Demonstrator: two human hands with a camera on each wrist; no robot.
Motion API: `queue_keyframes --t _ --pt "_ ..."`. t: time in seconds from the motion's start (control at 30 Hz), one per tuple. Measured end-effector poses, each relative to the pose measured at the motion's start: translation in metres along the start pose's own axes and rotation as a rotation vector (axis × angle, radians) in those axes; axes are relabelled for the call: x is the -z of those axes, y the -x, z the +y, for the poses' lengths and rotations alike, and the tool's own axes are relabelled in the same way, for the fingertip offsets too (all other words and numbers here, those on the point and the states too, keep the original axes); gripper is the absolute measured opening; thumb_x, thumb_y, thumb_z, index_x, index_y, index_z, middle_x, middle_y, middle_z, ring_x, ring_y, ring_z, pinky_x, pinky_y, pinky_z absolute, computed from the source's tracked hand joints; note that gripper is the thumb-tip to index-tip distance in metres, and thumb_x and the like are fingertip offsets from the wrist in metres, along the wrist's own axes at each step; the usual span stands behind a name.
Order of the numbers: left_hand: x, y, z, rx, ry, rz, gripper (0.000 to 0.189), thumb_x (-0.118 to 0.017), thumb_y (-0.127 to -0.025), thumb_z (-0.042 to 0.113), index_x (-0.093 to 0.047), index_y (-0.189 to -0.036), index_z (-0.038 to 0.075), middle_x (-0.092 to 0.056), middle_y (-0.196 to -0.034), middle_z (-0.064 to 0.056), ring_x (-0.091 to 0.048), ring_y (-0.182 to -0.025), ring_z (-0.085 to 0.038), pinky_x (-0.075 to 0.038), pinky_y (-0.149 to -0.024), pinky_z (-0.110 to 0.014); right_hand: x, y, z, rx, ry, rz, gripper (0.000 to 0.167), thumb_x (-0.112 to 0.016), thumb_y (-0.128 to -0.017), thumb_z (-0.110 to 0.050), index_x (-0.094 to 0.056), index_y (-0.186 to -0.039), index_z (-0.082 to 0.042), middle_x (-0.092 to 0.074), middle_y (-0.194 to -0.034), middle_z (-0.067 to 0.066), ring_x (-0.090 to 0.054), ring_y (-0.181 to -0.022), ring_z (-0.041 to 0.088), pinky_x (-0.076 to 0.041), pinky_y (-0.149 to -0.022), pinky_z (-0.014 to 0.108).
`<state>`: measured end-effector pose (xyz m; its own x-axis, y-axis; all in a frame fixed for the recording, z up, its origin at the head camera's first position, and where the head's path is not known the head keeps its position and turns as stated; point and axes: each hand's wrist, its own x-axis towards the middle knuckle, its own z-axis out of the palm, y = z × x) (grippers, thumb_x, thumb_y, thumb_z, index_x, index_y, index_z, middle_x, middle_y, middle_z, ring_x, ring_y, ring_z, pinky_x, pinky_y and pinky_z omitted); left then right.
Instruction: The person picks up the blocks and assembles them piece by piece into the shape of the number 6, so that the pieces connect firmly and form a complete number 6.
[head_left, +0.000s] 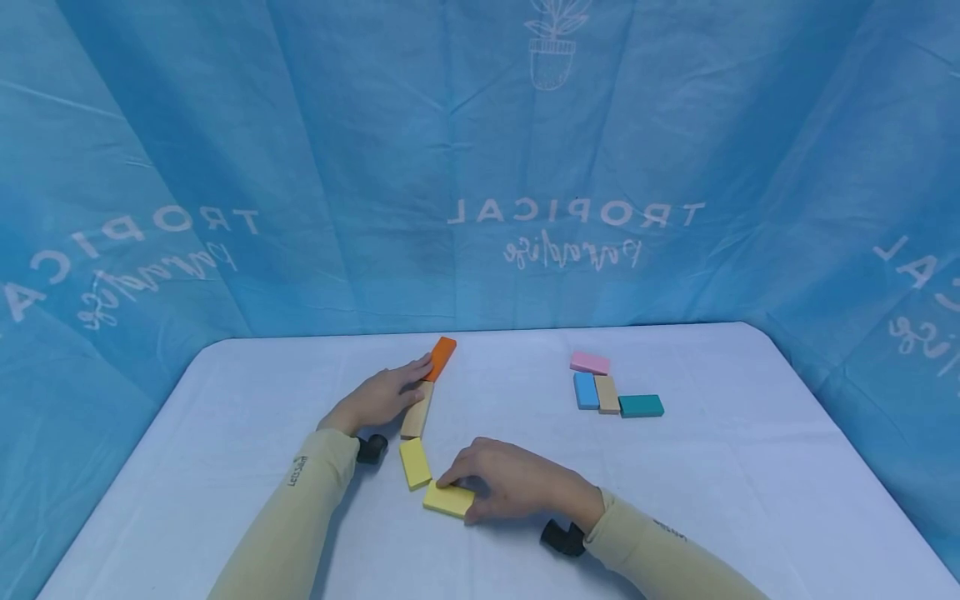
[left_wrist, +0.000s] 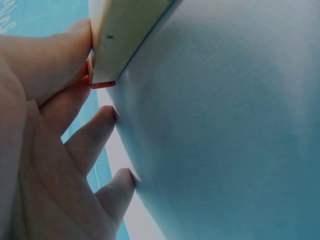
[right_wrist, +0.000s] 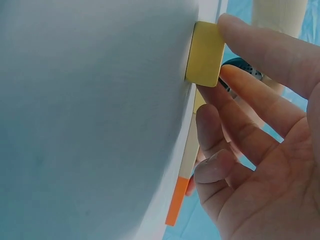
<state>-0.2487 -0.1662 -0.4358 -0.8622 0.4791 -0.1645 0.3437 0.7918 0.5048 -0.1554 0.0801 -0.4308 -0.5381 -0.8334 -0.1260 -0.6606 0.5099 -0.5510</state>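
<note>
Four-sided flat blocks form a bent line in the head view: an orange block (head_left: 443, 357) at the far end, a natural wood block (head_left: 417, 412), a yellow block (head_left: 415, 463) and a second yellow block (head_left: 447, 499) nearest. My left hand (head_left: 381, 398) lies along the line's left side, fairly straight fingers touching the orange and wood blocks. Its thumb (left_wrist: 55, 60) rests against the wood block in the left wrist view. My right hand (head_left: 517, 477) pinches the nearest yellow block between thumb and fingers; that block's end (right_wrist: 205, 54) faces the right wrist camera.
Right of the line lie a pink block (head_left: 590, 362), a blue block (head_left: 586, 391), another wood block (head_left: 607, 394) and a teal block (head_left: 641, 406). All are on a white-covered table (head_left: 720, 500). A blue printed curtain (head_left: 375, 167) hangs round the table's back and sides.
</note>
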Motion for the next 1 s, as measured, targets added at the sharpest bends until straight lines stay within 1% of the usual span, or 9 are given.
queue_keyframes --t 0.17,0.37,0.53,0.67,1.0 --pt "0.0 0.0002 -0.0001 0.005 0.013 -0.004 0.058 -0.053 -0.105 0.023 -0.032 -0.158 0.01 -0.023 -0.165 -0.009 -0.026 -0.149 -0.036 -0.024 -0.119 -0.057 0.0001 -0.0004 0.0003 0.004 -0.003 -0.002 0.049 -0.081 -0.087 -0.024 -0.067 -0.134 -0.022 -0.066 -0.125 -0.017 -0.054 -0.114 0.0 -0.047 -0.098 0.023" --pt "0.0001 0.0013 -0.0005 0.005 0.009 -0.001 0.058 -0.053 -0.106 0.023 -0.032 -0.158 0.009 -0.023 -0.165 -0.009 -0.026 -0.149 -0.037 -0.025 -0.119 -0.057 0.0007 -0.0007 -0.0002 -0.005 -0.006 0.005 0.049 -0.082 -0.086 -0.024 -0.068 -0.133 -0.022 -0.067 -0.123 -0.017 -0.054 -0.112 0.0 -0.048 -0.096 0.022" --pt "0.0006 0.0018 -0.0003 0.003 0.011 0.001 0.058 -0.053 -0.105 0.022 -0.032 -0.157 0.009 -0.023 -0.165 -0.01 -0.026 -0.149 -0.037 -0.025 -0.118 -0.058 0.0013 -0.0009 -0.0006 -0.026 -0.017 0.005 0.048 -0.082 -0.086 -0.024 -0.069 -0.132 -0.022 -0.067 -0.123 -0.017 -0.054 -0.112 -0.001 -0.048 -0.096 0.022" --pt "0.0003 0.0017 -0.0002 0.01 0.008 -0.001 0.058 -0.054 -0.105 0.022 -0.032 -0.158 0.009 -0.023 -0.165 -0.009 -0.026 -0.149 -0.037 -0.025 -0.119 -0.058 0.001 -0.0006 0.0005 -0.028 -0.012 0.007 0.047 -0.082 -0.086 -0.024 -0.069 -0.132 -0.022 -0.067 -0.123 -0.017 -0.055 -0.112 0.0 -0.048 -0.097 0.022" --pt "-0.0004 0.0009 -0.0003 0.015 -0.003 0.001 0.058 -0.054 -0.105 0.023 -0.032 -0.158 0.01 -0.024 -0.165 -0.009 -0.026 -0.149 -0.036 -0.025 -0.118 -0.058 -0.0014 0.0009 0.0053 -0.029 -0.011 0.038 0.045 -0.082 -0.086 -0.026 -0.07 -0.129 -0.022 -0.067 -0.121 -0.017 -0.056 -0.112 0.0 -0.049 -0.097 0.023"
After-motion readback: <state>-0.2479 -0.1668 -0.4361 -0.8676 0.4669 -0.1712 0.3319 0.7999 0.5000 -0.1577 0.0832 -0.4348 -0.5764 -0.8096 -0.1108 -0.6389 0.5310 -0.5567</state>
